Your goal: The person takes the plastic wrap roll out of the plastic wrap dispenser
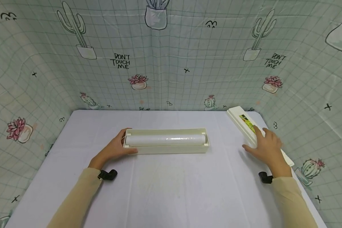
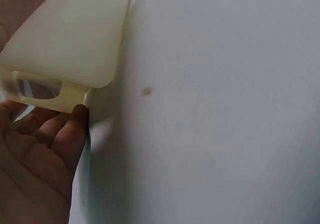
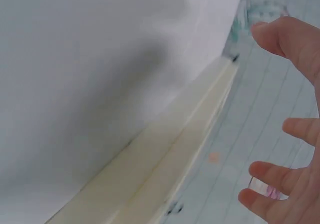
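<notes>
A long cream plastic cling film dispenser [image 1: 166, 149] lies uncovered across the middle of the table, with a white roll of film [image 1: 165, 140] inside it. My left hand [image 1: 118, 147] grips its left end, thumb along the front wall and fingers behind. The left wrist view shows fingertips at the end of the dispenser [image 2: 75, 39], near an oval opening. Over at the right, the cream lid [image 1: 239, 118] with a yellow-green label lies slanted. Above it is my right hand [image 1: 265, 147], fingers spread; in the right wrist view they stand apart from the lid [image 3: 155, 159].
A white cloth covers the table [image 1: 171, 190]. A grid-patterned curtain [image 1: 171, 88] with cactus drawings rises along the back and both sides. The lid lies by the table's right edge, close to the curtain.
</notes>
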The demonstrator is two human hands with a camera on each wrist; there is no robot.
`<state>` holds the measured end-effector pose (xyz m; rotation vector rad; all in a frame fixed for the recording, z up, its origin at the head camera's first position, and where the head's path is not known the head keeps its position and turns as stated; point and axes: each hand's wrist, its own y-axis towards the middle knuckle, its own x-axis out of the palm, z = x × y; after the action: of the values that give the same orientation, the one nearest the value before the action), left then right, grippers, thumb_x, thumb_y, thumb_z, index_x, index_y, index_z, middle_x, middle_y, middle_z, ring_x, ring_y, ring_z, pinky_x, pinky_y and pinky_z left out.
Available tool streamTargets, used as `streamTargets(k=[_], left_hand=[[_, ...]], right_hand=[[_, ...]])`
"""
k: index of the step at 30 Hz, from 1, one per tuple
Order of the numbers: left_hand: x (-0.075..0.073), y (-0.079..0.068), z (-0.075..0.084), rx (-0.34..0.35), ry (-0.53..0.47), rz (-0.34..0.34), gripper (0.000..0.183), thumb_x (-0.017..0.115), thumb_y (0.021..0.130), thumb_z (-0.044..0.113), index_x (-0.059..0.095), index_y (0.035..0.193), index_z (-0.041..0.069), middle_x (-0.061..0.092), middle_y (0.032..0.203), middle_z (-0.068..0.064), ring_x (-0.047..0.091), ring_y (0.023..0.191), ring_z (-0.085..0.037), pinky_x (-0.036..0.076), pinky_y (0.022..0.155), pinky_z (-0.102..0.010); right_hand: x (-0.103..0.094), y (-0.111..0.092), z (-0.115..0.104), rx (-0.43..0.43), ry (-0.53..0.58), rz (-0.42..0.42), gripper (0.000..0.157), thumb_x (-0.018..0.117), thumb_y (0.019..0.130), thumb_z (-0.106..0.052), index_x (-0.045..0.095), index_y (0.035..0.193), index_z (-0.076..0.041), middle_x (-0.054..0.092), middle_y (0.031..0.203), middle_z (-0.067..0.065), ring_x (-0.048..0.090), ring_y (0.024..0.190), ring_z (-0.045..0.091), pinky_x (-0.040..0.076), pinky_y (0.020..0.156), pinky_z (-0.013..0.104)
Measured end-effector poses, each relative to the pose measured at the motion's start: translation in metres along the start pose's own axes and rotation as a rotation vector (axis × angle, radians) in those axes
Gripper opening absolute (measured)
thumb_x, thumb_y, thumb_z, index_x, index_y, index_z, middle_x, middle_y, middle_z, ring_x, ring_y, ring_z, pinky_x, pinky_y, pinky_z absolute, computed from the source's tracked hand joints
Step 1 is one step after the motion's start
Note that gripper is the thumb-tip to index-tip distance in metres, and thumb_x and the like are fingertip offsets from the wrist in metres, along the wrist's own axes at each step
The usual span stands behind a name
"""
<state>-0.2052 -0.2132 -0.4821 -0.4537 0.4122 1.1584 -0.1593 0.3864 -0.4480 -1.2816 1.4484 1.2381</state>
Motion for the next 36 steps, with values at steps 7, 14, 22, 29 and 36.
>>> streamTargets(k=[7,14,22,29,36], left_hand=[[-0.005,-0.001,0.000,0.000,-0.010,-0.046,0.111,0.087,0.084,0.035,0.015,0.163,0.007,0.035,0.160,-0.021,0.048,0.137,-0.042,0.045,0.107,-0.056],[-0.004,-0.001,-0.003,0.000,-0.006,-0.037,0.108,0.088,0.083,0.035,0.019,0.162,0.009,0.038,0.158,-0.019,0.050,0.135,-0.039,0.046,0.106,-0.054],[0.000,-0.002,-0.004,-0.001,-0.009,-0.039,0.108,0.086,0.085,0.035,0.016,0.163,0.007,0.037,0.158,-0.021,0.049,0.136,-0.041,0.045,0.106,-0.055],[0.000,-0.007,-0.005,0.004,-0.008,-0.034,0.102,0.085,0.085,0.034,0.022,0.161,0.008,0.041,0.155,-0.020,0.052,0.132,-0.038,0.046,0.106,-0.052],[0.000,-0.008,-0.004,0.015,0.001,-0.036,0.099,0.084,0.086,0.033,0.024,0.160,0.006,0.044,0.154,-0.021,0.054,0.130,-0.037,0.047,0.104,-0.052]], right_hand=[[0.003,0.016,-0.051,-0.173,0.011,-0.049,0.095,0.080,0.085,-0.043,0.033,0.157,-0.003,0.035,0.149,0.041,0.033,0.134,0.063,0.029,0.104,0.077],[0.006,0.031,-0.087,-0.287,0.068,-0.147,0.093,0.078,0.088,-0.043,0.033,0.159,-0.004,0.039,0.151,0.036,0.038,0.137,0.058,0.035,0.106,0.074],[0.004,0.038,-0.123,-0.438,0.189,-0.180,0.084,0.077,0.091,-0.042,0.039,0.157,-0.005,0.045,0.149,0.031,0.043,0.137,0.052,0.039,0.109,0.066],[-0.001,0.044,-0.153,-0.484,0.283,-0.266,0.081,0.076,0.092,-0.040,0.041,0.156,-0.005,0.051,0.148,0.026,0.047,0.138,0.045,0.041,0.111,0.061],[-0.001,0.052,-0.176,-0.528,0.317,-0.364,0.069,0.075,0.094,-0.038,0.051,0.150,-0.006,0.067,0.129,0.016,0.061,0.122,0.032,0.050,0.102,0.051]])
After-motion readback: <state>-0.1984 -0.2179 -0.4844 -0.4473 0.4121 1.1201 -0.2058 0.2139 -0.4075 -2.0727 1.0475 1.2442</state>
